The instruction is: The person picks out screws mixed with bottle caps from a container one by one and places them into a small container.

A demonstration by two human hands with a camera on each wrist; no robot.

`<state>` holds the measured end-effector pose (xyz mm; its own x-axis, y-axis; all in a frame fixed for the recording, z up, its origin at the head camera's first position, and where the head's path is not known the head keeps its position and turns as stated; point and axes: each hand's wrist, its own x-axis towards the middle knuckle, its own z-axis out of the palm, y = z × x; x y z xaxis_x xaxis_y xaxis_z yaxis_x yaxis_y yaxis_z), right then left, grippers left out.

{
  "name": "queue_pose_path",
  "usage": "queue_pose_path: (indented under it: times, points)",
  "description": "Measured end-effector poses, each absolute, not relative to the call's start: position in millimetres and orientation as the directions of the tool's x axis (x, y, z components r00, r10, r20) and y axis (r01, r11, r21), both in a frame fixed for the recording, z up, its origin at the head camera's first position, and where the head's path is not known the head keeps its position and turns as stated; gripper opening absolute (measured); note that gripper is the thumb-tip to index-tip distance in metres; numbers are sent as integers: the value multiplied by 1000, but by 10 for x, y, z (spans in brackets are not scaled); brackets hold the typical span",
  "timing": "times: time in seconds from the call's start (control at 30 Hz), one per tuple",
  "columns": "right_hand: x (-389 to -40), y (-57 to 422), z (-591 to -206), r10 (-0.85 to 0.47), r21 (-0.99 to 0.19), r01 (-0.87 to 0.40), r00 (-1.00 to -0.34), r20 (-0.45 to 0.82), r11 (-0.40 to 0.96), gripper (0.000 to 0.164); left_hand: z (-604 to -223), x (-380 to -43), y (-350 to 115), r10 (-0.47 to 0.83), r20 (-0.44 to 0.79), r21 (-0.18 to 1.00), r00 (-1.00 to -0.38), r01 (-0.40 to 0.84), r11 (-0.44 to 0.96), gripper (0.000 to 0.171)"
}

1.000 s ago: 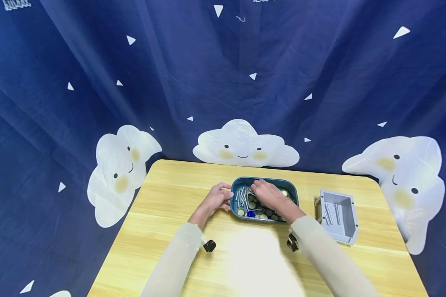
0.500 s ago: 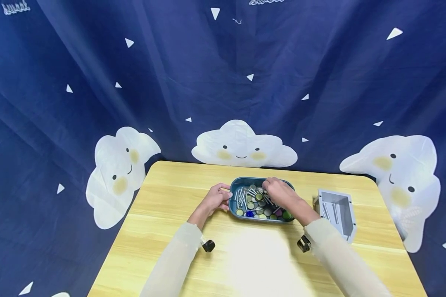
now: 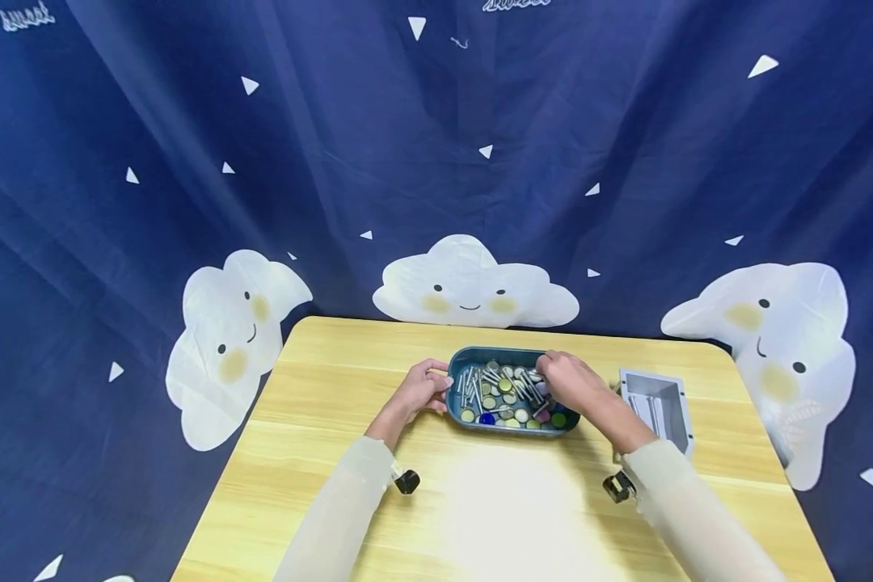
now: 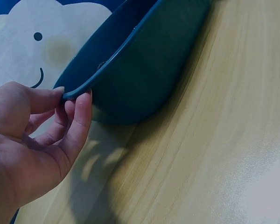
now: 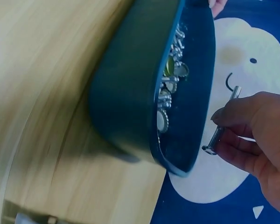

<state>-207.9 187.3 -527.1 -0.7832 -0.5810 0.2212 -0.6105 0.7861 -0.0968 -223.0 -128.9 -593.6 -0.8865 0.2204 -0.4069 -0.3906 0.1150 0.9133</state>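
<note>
A dark blue oblong tub (image 3: 512, 431) stands on the table, holding silver bolts (image 3: 475, 388) and bottle caps (image 3: 505, 386) in mixed colours. My left hand (image 3: 422, 386) pinches its rim at the left end, thumb on top and fingers outside, as the left wrist view shows. Over the tub's right end is my right hand (image 3: 571, 381). In the right wrist view it pinches one silver bolt (image 5: 217, 137) between thumb and fingers, with the round head hanging down at the lower end. The fingertips are hidden in the head view.
To the right of the tub, a grey plastic bin (image 3: 687, 414) holds a few long bolts (image 3: 653, 414); my right forearm partly covers it. The wooden table (image 3: 335, 388) ends at a blue cloud-print curtain (image 3: 466, 186) behind.
My right hand has moved rightward through the tub toward its right end, uncovering more caps and bolts. My left hand keeps its place on the rim.
</note>
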Motion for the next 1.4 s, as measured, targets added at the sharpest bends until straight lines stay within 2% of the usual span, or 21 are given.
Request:
queue_pose_path:
  times: [0.3, 0.67, 0.97, 1.4]
  points:
    - [-1992, 2192, -5201, -551, -108, -592, -792, 262, 799, 10, -5948, -2235, -1292, 210, -419, 908, -883, -404, 113, 40]
    - [-1896, 2513, -5036, -446, -207, -489, -867, 223, 847, 6, -5956, -2236, -1272, 215, -419, 908, -882, -405, 108, 40]
    - [-1817, 2829, -4983, -320, -263, -357, -931, 174, 896, 8, -5981, -2245, -1287, 213, -417, 909, -884, -404, 102, 41]
    - [-1707, 3133, -5191, -193, -291, -224, -972, 132, 930, 9, -5983, -2246, -1278, 217, -407, 913, -887, -393, 105, 42]
